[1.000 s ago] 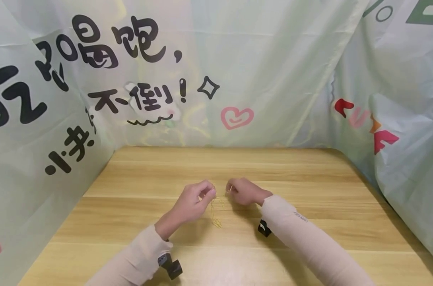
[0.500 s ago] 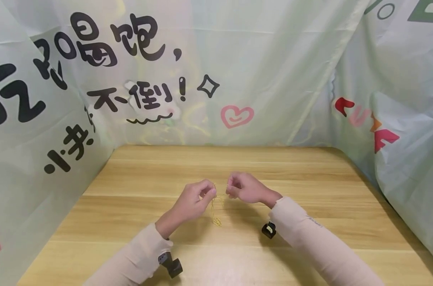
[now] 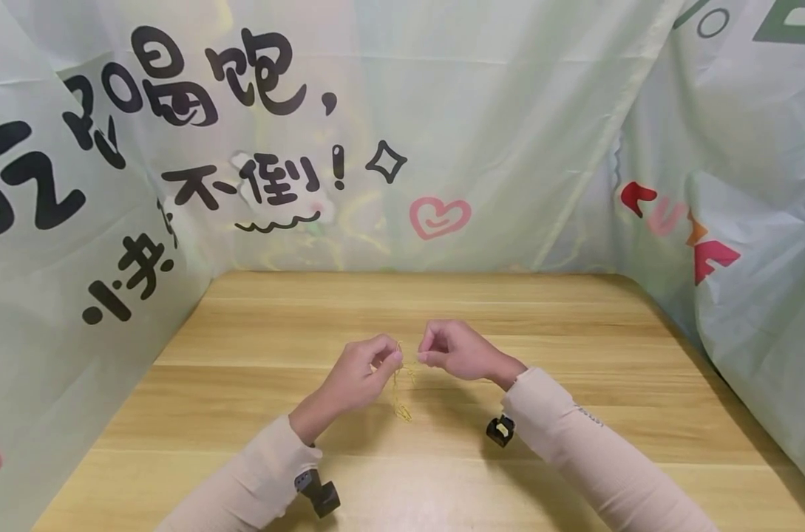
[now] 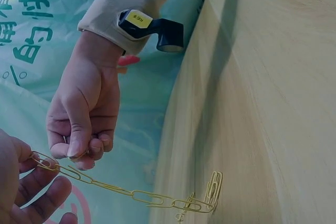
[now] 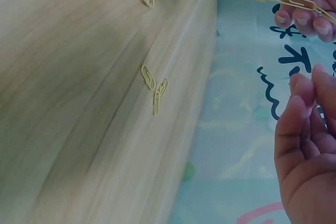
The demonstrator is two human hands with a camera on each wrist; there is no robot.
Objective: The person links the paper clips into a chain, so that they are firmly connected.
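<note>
The left hand (image 3: 358, 375) pinched the top of the paper-clip chain (image 4: 111, 187), whose long axis ran down to the tabletop (image 3: 242, 421), nearer its front edge. Right-edge side, the right hand (image 3: 463, 351) pinched a mostly hidden clip (image 4: 79, 156) beside that top.

“喝饱, 不倒!” (image 3: 274, 179) on cloth (image 3: 508, 133)
</note>
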